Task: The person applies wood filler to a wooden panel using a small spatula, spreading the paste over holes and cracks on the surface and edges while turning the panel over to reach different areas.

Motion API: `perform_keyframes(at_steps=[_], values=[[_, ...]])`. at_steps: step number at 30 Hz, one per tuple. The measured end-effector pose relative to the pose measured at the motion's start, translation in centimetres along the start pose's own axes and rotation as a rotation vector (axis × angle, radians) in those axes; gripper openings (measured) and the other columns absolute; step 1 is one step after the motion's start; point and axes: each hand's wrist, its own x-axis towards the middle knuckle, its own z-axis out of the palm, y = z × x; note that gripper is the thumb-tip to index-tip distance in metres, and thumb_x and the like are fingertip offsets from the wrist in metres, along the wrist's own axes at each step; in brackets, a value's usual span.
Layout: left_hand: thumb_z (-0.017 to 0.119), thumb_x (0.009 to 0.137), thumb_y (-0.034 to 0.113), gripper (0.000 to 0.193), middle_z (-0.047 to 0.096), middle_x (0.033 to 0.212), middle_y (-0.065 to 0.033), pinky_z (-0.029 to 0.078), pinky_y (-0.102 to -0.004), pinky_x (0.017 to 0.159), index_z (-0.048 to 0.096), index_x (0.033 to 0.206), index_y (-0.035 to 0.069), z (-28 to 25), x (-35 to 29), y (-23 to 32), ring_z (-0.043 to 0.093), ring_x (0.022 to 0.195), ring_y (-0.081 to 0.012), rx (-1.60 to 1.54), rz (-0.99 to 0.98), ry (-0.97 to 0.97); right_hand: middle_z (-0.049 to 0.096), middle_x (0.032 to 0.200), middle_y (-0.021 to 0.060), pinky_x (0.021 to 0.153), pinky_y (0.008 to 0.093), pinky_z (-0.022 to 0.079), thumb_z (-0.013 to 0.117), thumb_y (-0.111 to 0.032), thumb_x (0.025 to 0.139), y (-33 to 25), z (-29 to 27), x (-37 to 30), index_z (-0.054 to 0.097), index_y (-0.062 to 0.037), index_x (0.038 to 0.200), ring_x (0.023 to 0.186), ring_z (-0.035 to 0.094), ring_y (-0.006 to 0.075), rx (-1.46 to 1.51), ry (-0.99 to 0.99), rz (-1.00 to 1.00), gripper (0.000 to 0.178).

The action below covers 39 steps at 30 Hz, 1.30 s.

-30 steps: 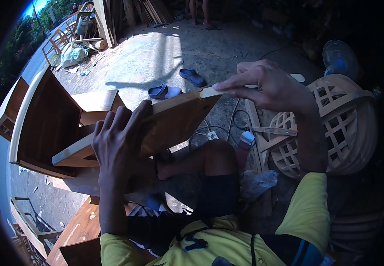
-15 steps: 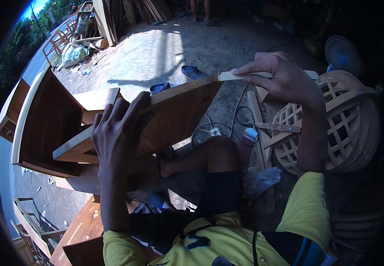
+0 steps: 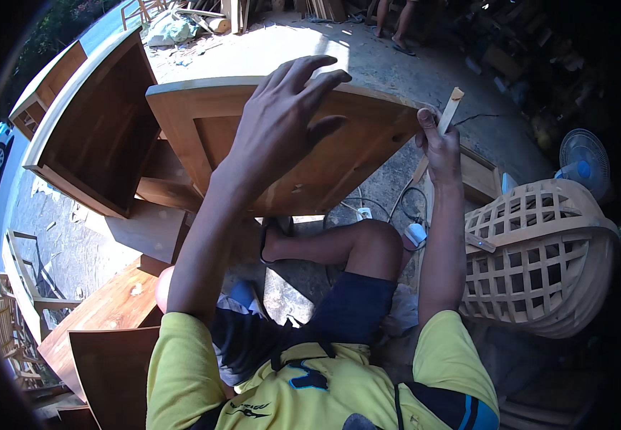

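A wooden door panel (image 3: 282,165) with a recessed middle stands tilted before me, its long edge up. My left hand (image 3: 282,118) is open at that upper edge, fingers spread and thumb apart; whether its palm touches the wood I cannot tell. At the panel's right corner, my right hand (image 3: 439,143) is closed around a pale flat stick (image 3: 451,107) with a brownish end pointing up. That hand's thumb and fingers are right against the corner. The stick's lower part is hidden in the hand.
Dark-fronted wooden casework (image 3: 95,129) stands at the left, above a reddish-brown board (image 3: 110,315). On the right lie a wooden lattice piece (image 3: 532,265) and a fan (image 3: 583,158). Cords and a white socket block (image 3: 364,213) are on the floor. Another person's legs (image 3: 396,25) show far back.
The panel has swung so that its face shows more and its left end is higher. My left hand has opened off the edge. My right hand has turned the stick upright at the corner.
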Motion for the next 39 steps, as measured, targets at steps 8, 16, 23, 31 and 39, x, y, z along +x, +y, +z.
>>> perform_keyframes(at_steps=[8,16,23,31,39], values=[[0.062,0.104,0.034,0.038,0.072,0.101,-0.021,0.054,-0.0499,0.088,0.074,0.089,0.002,-7.2,-5.9,10.2,0.07,0.095,-0.0364,-2.031,0.27,0.212,0.051,0.07,-0.0064,0.05,0.0217,0.028,0.078,-0.052,0.091,3.1,-1.8,2.3,0.071,-0.0069,0.104,0.055,0.043,0.0037,0.083,0.066,-0.018,0.047],[0.058,0.106,0.019,0.023,0.071,0.109,-0.015,0.05,-0.0516,0.1,0.074,0.094,0.009,-8.1,-8.8,7.9,0.07,0.101,-0.0337,-2.017,0.206,-0.048,0.054,0.077,-0.0045,0.048,0.0203,0.024,0.075,-0.049,0.094,3.6,-1.8,1.9,0.066,-0.0067,0.107,0.053,0.036,0.0021,0.142,0.082,0.016,0.045],[0.072,0.099,0.018,0.019,0.069,0.099,-0.0124,0.05,-0.0378,0.078,0.073,0.092,0.0,-6.4,-10.2,8.5,0.067,0.089,-0.0256,-2.109,0.117,0.221,0.054,0.078,-0.003,0.049,0.0205,0.026,0.072,-0.052,0.095,4.5,-3.4,1.9,0.064,-0.0034,0.115,0.054,0.036,0.003,0.146,0.086,0.049,0.053],[0.052,0.11,0.025,0.027,0.067,0.11,-0.0183,0.049,-0.047,0.107,0.063,0.117,0.001,-2.6,-15.4,-0.7,0.067,0.113,-0.0306,-1.456,-0.418,0.392,0.056,0.08,-0.0018,0.051,0.0206,0.027,0.073,-0.05,0.094,3.0,-4.3,1.3,0.063,-0.0032,0.119,0.055,0.038,0.0034,0.125,0.138,0.093,0.054],[0.062,0.106,0.032,0.057,0.048,0.154,-0.0168,0.038,-0.0423,0.118,0.044,0.152,0.004,4.3,-14.9,-12.1,0.044,0.145,-0.0261,-0.67,-0.968,0.461,0.057,0.08,-0.0038,0.051,0.0207,0.029,0.079,-0.053,0.089,5.0,-2.9,3.5,0.063,-0.0099,0.105,0.056,0.04,0.0033,0.18,0.093,0.059,0.049]])
